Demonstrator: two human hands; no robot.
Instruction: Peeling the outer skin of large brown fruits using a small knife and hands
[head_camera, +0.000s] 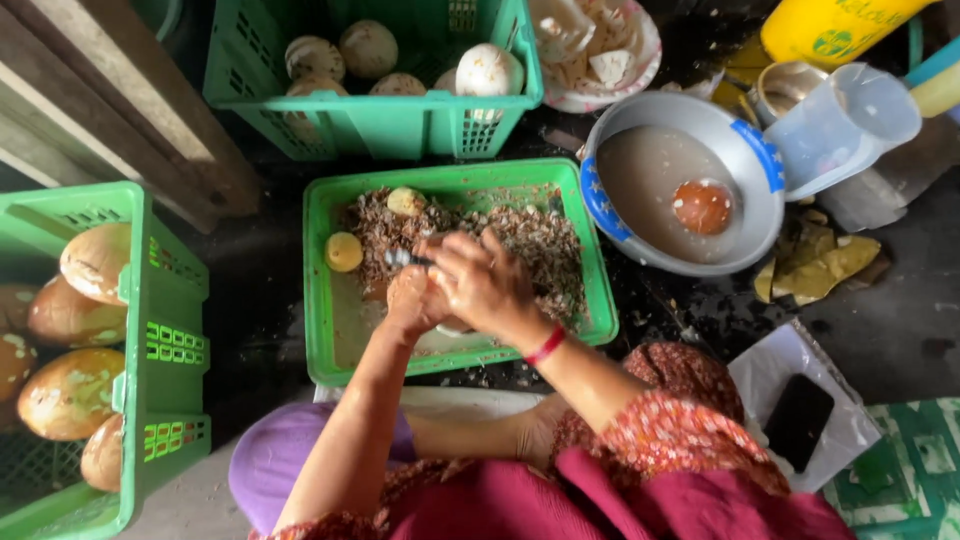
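Hands first: your left hand (410, 300) is curled round a small pale-brown coconut kernel (407, 285), gripping it over the middle green tray (330, 330). Your right hand (482, 282) is closed on a small peeling tool (400, 258), whose dark metal tip shows just left of the fingers and touches the kernel. A red band (546, 345) circles your right wrist.

Middle tray: brown shavings (530, 240) heaped across its far and right parts; two yellowish peeled pieces (344, 251), one at the far edge, one at the left, beside the heap. The near left floor of the tray is bare and wet.

Far crate (380, 125): green, slatted, holding several whitish round kernels (488, 70).

Left crate (165, 340): green, holding large brown-and-cream coconuts (70, 392), stacked against one another.

Right of the tray: a metal basin (750, 150) with a blue patterned rim, filled with cloudy water; one reddish-brown kernel (702, 206) floats in it. A clear plastic jug (845, 125) rests on the basin's far right edge. Beyond the basin, a plate (645, 70) of white coconut pieces and a yellow container (830, 25).

Near right: yellowed scraps (825, 262) on the dark floor, and a black phone (797, 420) lying on a white sheet (775, 365).
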